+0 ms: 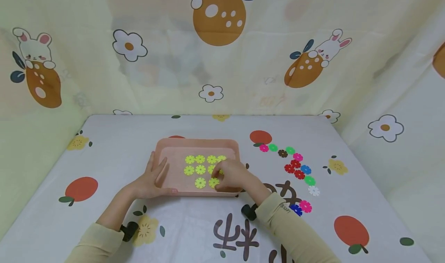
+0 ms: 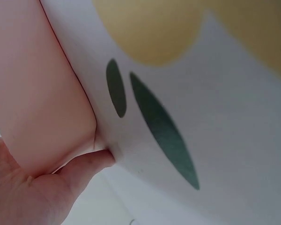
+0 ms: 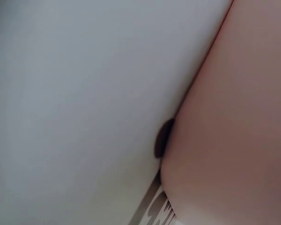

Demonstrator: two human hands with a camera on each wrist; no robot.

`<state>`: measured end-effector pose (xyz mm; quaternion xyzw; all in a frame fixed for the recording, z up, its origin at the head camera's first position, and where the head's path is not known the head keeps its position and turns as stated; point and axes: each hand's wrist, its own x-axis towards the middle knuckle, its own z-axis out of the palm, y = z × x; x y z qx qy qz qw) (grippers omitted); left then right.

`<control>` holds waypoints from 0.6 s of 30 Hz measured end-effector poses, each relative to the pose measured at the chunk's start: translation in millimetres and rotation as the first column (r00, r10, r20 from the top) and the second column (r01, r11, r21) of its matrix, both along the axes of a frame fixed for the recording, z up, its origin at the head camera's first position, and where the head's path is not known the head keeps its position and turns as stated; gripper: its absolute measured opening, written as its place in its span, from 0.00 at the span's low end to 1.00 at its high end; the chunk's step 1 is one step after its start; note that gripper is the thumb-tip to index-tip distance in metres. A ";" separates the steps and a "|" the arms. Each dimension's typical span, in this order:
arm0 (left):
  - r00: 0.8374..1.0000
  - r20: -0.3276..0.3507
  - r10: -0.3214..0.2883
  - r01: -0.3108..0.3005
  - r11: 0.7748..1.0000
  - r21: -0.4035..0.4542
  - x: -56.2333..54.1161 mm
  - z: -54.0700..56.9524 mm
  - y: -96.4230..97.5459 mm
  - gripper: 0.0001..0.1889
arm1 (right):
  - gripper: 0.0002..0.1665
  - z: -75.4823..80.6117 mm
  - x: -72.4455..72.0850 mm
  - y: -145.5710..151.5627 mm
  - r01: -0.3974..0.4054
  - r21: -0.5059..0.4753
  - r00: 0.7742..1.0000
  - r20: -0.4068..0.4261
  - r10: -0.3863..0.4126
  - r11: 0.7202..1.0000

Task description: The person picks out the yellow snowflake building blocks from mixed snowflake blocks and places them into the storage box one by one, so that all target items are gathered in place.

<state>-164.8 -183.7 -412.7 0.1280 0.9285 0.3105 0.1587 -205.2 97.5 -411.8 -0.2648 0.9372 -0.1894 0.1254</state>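
Observation:
A shallow pink tray [image 1: 175, 149] holds several yellow notched flower discs [image 1: 200, 170] laid in rows. My left hand [image 1: 150, 182] rests at the tray's near left corner, fingers spread over the left rim and thumb along the front wall. In the left wrist view, the thumb [image 2: 86, 168] lies beside the tray wall [image 2: 47, 103]. Over the tray's right part, my right hand [image 1: 232, 173] pinches a yellow disc in the nearest row with thumb and forefinger, hiding some discs behind it. The right wrist view shows the tray's outer side [image 3: 234, 131], but no fingers.
Loose notched discs lie in a curved trail right of the tray, among them red ones [image 1: 289, 168], a light blue one [image 1: 306, 169], a white one [image 1: 314, 190] and a pink one [image 1: 305, 206]. A printed cloth [image 1: 187, 232] covers the table; a patterned curtain [image 1: 167, 73] hangs behind.

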 end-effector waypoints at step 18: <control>1.000 -0.013 -0.009 0.008 0.999 -0.039 1.6 -3.2 -4.0 0.60 | 0.19 1.0 2.1 4.6 0.006 -0.083 1.000 0.031 -0.004 0.997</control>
